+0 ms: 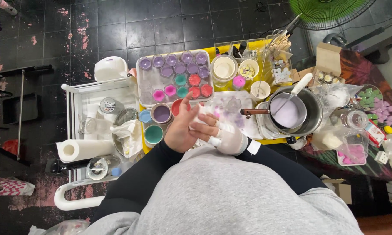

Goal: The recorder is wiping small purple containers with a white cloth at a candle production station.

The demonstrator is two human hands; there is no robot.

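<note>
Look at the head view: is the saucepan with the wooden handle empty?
No. The saucepan holds a pale lilac liquid, and a white utensil leans on its rim.
</note>
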